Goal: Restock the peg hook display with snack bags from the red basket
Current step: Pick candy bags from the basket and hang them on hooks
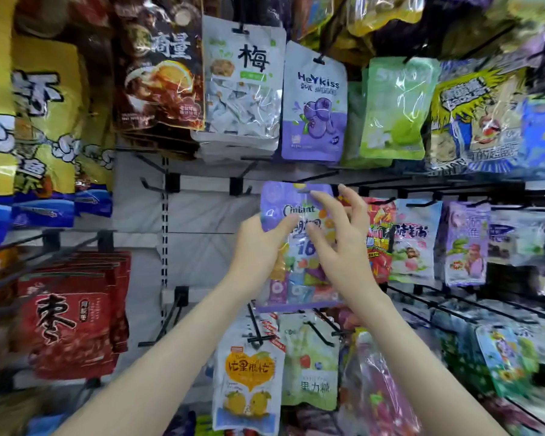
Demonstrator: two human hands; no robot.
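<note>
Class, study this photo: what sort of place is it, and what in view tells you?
Most likely a shop's snack aisle: rows of hanging packets such as the HeyKiss bag, empty black peg hooks on a slotted wall, and a left hand holding up a purple candy bag.

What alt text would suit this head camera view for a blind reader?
A left hand grips the edge of a purple candy bag and a right hand touches its top, holding it up to black hooks on a shop wall. Other snack bags hang around.
</note>
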